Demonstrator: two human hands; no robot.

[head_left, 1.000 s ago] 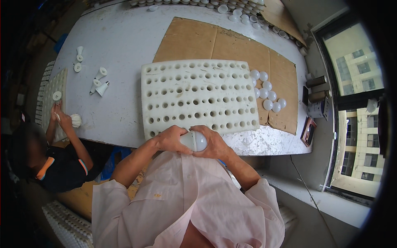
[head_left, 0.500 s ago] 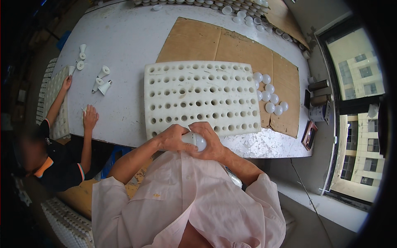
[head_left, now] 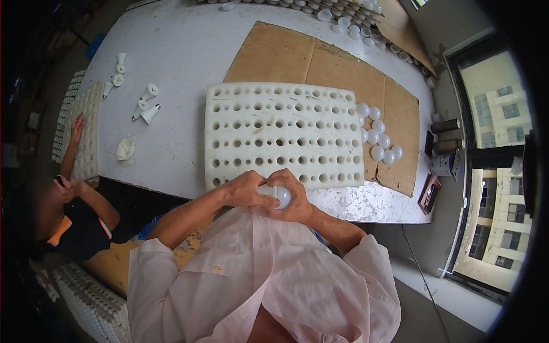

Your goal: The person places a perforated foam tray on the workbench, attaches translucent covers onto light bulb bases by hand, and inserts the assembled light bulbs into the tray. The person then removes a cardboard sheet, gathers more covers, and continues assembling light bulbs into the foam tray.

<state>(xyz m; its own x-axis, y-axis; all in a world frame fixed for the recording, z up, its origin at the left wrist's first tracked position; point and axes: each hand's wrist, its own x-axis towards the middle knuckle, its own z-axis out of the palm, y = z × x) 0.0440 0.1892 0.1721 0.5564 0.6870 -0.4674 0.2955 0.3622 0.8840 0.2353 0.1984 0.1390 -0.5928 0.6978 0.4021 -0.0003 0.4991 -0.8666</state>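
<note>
White and worn, the round work table fills a workshop corner beside a window, with flat cardboard sheets spread across its far side. At the table's near edge, a person in a pale shirt clasps a white bulb between both hands: the left hand wraps it from one side, the right hand cups it from the other, fingers closed round the glass. Just beyond the grip lies a white foam tray full of round holes, its near edge touching the knuckles. Past the tray, on the right-hand side of the grip, a cluster of loose white bulbs rests on the cardboard. Well off to the left of the grip, several white cone-shaped bulb bases lie scattered on the bare table, with a crumpled white rag nearer the edge. Farther left, another person in a dark top reaches one hand onto a second foam tray.
</note>
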